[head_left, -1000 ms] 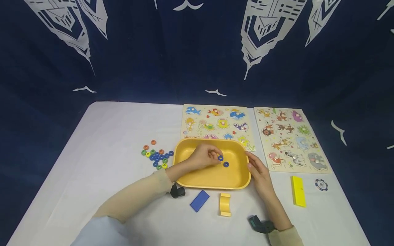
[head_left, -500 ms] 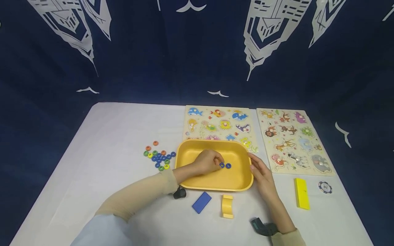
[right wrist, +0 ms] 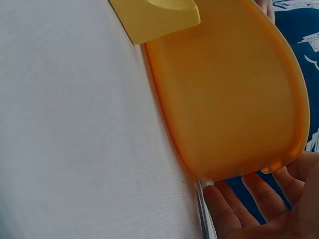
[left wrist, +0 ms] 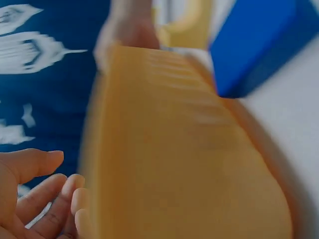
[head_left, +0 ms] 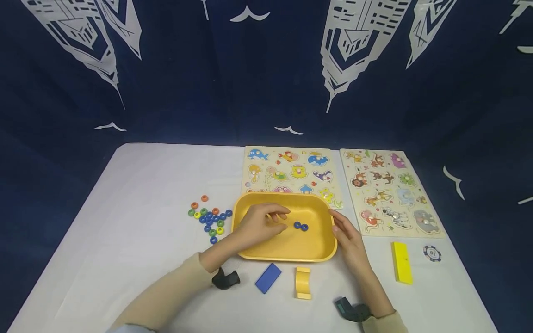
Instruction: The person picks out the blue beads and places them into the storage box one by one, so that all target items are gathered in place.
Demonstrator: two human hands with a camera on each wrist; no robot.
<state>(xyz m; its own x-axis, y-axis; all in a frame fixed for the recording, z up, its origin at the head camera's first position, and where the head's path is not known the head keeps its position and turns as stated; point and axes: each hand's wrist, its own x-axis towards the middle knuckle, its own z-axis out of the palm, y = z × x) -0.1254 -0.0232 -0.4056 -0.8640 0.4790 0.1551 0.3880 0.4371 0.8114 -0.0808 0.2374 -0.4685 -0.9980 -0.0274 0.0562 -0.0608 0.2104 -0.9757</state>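
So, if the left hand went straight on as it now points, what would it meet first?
Probably the two blue beads in the yellow tray, though the left hand might pass above them; depth is unclear.

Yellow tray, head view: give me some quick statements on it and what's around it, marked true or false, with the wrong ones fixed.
1. Two blue beads lie in the yellow tray. True.
2. The left hand is pinching an orange bead. False: its thumb and fingers are apart over the tray, with no bead visible between them.
3. The right hand is at the tray's right end. True.
4. The blue block lies inside the tray. False: it lies on the table, on the near side of the tray.
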